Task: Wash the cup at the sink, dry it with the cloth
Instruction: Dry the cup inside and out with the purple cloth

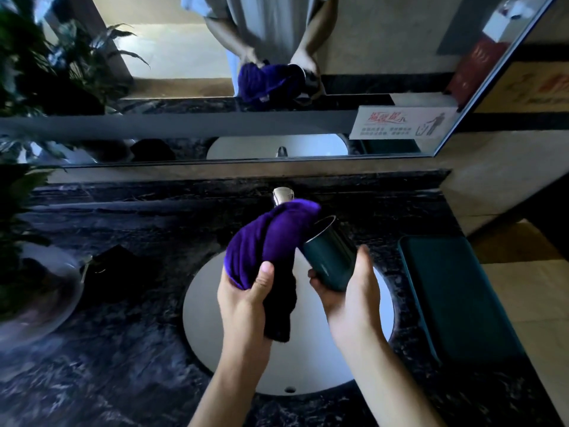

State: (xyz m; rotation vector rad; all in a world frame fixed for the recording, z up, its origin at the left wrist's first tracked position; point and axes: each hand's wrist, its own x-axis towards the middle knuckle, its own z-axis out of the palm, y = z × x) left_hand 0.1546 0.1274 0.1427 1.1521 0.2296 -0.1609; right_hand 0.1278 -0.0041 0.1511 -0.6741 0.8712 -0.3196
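Observation:
Above the white sink basin [311, 359], my right hand [348, 291] holds a dark green cup [331, 257], tilted with its open mouth toward the upper left. My left hand [246, 294] grips a bunched purple cloth [271, 235]. The top of the cloth presses against the cup's rim and side, and its dark lower end hangs down over the basin. The chrome tap [281, 195] stands just behind the cloth, with no water visible.
A dark marble counter [123, 349] surrounds the basin. A dark green flat case [455, 297] lies on the right. At the left are a glass bowl [37, 291], a small black object [107, 269] and a leafy plant [18, 192]. The mirror [184, 72] behind reflects my hands.

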